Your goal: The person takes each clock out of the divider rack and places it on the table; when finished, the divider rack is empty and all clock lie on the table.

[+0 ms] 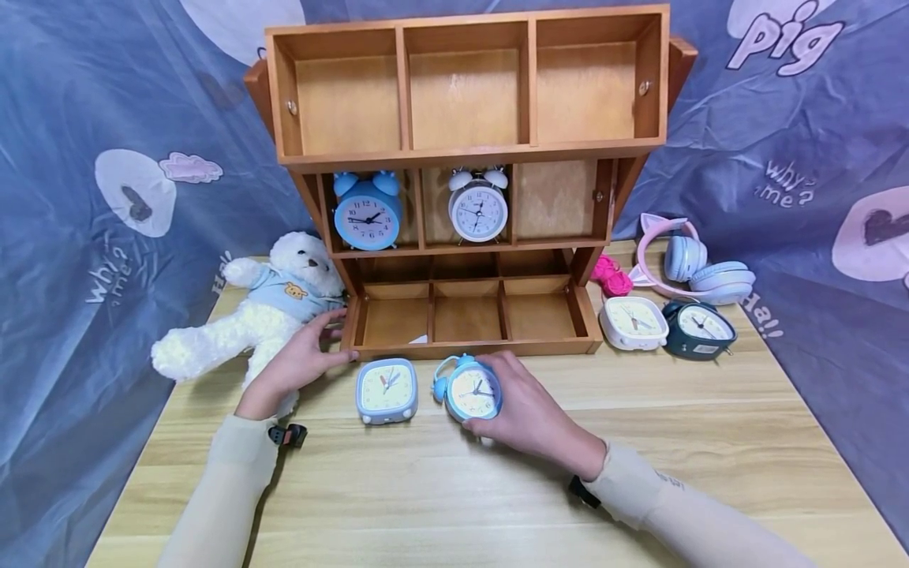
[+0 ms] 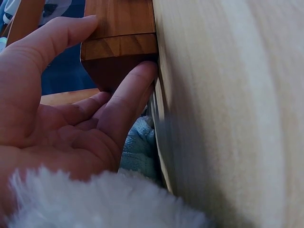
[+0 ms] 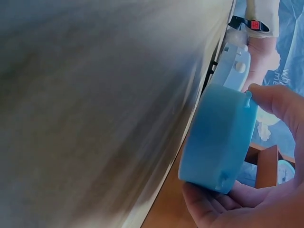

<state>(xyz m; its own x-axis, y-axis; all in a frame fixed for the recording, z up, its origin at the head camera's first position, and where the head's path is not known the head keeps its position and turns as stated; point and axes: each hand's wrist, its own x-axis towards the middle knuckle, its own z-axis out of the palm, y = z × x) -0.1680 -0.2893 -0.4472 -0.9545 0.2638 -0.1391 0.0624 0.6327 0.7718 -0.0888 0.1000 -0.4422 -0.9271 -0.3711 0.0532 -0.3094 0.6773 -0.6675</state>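
My right hand grips a small light-blue twin-bell alarm clock by its sides, thumb at the front edge. The clock is tilted with its bells toward the left; in the right wrist view its blue casing shows between thumb and fingers. Left of it, a blue square alarm clock sits on the table. My left hand holds the front left corner of the wooden shelf. In the left wrist view, thumb and fingers lie on different sides of that wooden corner.
On the middle tier stand a blue twin-bell clock and a white one. A white teddy bear leans at the left. At the right are a white square clock, a dark green clock, cat-ear headphones and a pink item.
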